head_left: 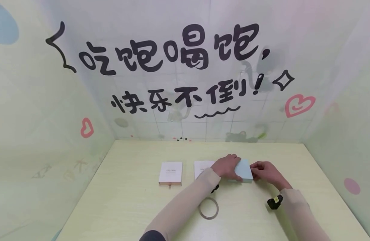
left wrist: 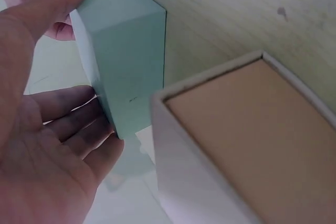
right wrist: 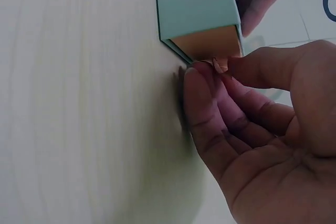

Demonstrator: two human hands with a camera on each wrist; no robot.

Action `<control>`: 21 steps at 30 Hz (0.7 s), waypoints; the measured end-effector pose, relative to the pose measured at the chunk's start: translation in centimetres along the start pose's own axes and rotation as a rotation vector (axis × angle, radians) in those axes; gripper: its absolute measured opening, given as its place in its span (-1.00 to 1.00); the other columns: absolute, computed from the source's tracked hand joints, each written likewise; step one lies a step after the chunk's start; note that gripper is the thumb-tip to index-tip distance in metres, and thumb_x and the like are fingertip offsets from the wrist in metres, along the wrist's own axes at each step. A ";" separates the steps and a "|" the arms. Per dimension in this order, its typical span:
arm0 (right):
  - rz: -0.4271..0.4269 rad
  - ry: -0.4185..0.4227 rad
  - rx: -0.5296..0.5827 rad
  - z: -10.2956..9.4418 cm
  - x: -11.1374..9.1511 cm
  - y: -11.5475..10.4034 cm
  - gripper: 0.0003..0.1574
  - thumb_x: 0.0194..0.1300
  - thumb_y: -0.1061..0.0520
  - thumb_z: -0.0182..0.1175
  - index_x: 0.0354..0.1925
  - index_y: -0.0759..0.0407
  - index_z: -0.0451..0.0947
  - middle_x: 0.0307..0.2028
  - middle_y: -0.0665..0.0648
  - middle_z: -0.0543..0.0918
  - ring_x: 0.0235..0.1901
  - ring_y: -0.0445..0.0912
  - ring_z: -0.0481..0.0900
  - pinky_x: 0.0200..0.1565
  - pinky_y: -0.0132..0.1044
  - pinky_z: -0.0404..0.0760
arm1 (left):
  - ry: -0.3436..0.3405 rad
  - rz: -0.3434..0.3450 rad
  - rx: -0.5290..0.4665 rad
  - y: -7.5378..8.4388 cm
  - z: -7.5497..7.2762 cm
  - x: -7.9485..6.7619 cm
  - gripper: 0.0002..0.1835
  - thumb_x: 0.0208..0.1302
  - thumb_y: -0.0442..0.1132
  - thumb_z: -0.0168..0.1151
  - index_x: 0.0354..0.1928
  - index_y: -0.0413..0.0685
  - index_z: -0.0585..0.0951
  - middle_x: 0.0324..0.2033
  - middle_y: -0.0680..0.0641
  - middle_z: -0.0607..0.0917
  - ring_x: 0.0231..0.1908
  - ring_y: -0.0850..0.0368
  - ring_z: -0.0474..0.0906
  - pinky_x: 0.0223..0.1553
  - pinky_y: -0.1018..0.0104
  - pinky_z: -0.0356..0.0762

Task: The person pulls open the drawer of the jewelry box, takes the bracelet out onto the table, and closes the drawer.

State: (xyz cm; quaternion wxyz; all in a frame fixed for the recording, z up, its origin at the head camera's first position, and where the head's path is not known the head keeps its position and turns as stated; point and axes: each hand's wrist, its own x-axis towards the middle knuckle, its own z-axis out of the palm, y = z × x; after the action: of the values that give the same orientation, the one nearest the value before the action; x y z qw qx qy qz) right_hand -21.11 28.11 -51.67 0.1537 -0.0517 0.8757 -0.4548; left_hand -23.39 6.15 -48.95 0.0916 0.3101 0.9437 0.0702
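Observation:
A pale blue-green drawer box (head_left: pixel 245 170) lies on the table in front of me. My left hand (head_left: pixel 227 167) reaches over it and holds it, thumb on one side and fingers on the far side, as the left wrist view (left wrist: pixel 131 66) shows. At the box's right end my right hand (head_left: pixel 268 173) pinches a small brown ribbon tab (right wrist: pixel 220 65) between thumb and forefinger. The tab comes from the tan inner drawer (right wrist: pixel 210 43), which sits inside the sleeve's end.
A white box (head_left: pixel 170 171) with a tan drawer stands to the left. Another white box (head_left: pixel 200 167) is partly hidden behind my left hand. A greyish bangle (head_left: pixel 217 208) lies nearer me, beside my left sleeve (head_left: pixel 185 204). Printed curtains surround the table (head_left: pixel 124 207) at back and sides.

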 end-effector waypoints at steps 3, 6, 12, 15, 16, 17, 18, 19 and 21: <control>0.004 0.041 -0.025 0.3 -0.1 0.1 -0.68 0.50 0.19 0.13 0.01 0.45 0.60 -0.25 0.21 0.76 -0.33 -0.08 0.70 -0.25 -0.26 0.70 | 0.009 0.000 0.003 0.1 0.0 0.1 -0.08 0.10 0.30 0.47 0.44 0.06 0.43 0.30 0.06 0.55 0.17 0.24 0.50 0.13 0.47 0.52; 0.028 0.089 -0.020 0.7 -0.1 0.3 -0.73 0.47 0.21 0.15 -0.06 0.42 0.62 -0.31 0.18 0.76 -0.38 -0.10 0.69 -0.29 -0.28 0.68 | 0.019 -0.006 0.004 0.2 0.1 0.1 -0.09 0.08 0.30 0.48 0.43 0.06 0.45 0.28 0.07 0.57 0.15 0.24 0.50 0.14 0.46 0.51; 0.041 0.136 -0.026 1.1 -0.1 0.3 -0.75 0.44 0.24 0.12 -0.10 0.43 0.63 -0.35 0.17 0.75 -0.41 -0.12 0.66 -0.32 -0.30 0.66 | 0.024 -0.028 0.015 0.3 0.0 -0.1 -0.09 0.07 0.30 0.49 0.42 0.09 0.46 0.27 0.09 0.58 0.14 0.25 0.49 0.14 0.44 0.52; 0.045 0.144 -0.034 1.2 -0.1 0.3 -0.76 0.44 0.26 0.11 -0.09 0.42 0.62 -0.34 0.17 0.75 -0.40 -0.12 0.67 -0.33 -0.30 0.66 | 0.026 -0.035 0.016 0.4 0.0 -0.1 -0.10 0.07 0.30 0.50 0.41 0.10 0.47 0.26 0.09 0.58 0.12 0.25 0.49 0.11 0.44 0.53; 0.044 0.145 -0.037 1.2 -0.1 0.3 -0.76 0.44 0.26 0.11 -0.09 0.43 0.62 -0.34 0.18 0.75 -0.40 -0.12 0.67 -0.33 -0.30 0.66 | 0.027 -0.036 0.016 0.4 0.0 -0.1 -0.10 0.06 0.29 0.50 0.41 0.10 0.47 0.25 0.09 0.59 0.11 0.25 0.49 0.10 0.44 0.53; 0.042 0.146 -0.042 1.3 -0.1 0.3 -0.75 0.43 0.26 0.11 -0.09 0.43 0.62 -0.34 0.18 0.75 -0.40 -0.11 0.67 -0.33 -0.29 0.66 | 0.027 -0.036 0.018 0.4 0.0 -0.1 -0.10 0.07 0.29 0.50 0.41 0.10 0.47 0.25 0.09 0.59 0.11 0.25 0.48 0.09 0.45 0.52; 0.038 0.148 -0.046 1.2 -0.2 0.3 -0.75 0.44 0.26 0.11 -0.09 0.44 0.62 -0.34 0.18 0.75 -0.40 -0.11 0.67 -0.34 -0.29 0.65 | 0.027 -0.036 0.020 0.4 0.0 -0.1 -0.10 0.07 0.30 0.50 0.41 0.10 0.46 0.24 0.09 0.59 0.11 0.26 0.48 0.09 0.45 0.53; 0.037 0.152 -0.051 1.2 -0.2 0.4 -0.75 0.43 0.26 0.11 -0.09 0.43 0.62 -0.34 0.18 0.75 -0.40 -0.11 0.66 -0.35 -0.29 0.65 | 0.028 -0.035 0.021 0.3 0.0 -0.1 -0.10 0.07 0.29 0.50 0.41 0.10 0.46 0.24 0.09 0.59 0.11 0.25 0.48 0.08 0.45 0.53; 0.034 0.159 -0.061 1.1 -0.1 0.4 -0.76 0.43 0.26 0.11 -0.10 0.43 0.62 -0.34 0.18 0.75 -0.40 -0.12 0.66 -0.36 -0.28 0.63 | 0.034 -0.039 0.012 0.3 0.0 -0.1 -0.10 0.05 0.29 0.51 0.41 0.10 0.47 0.23 0.10 0.59 0.09 0.26 0.48 0.06 0.46 0.52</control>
State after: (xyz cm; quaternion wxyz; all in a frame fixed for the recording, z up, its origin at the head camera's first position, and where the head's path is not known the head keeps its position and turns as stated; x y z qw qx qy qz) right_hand -20.61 27.52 -52.56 0.0896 -0.0050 0.8994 -0.4278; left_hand -23.14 6.34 -48.84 0.0752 0.2909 0.9514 0.0682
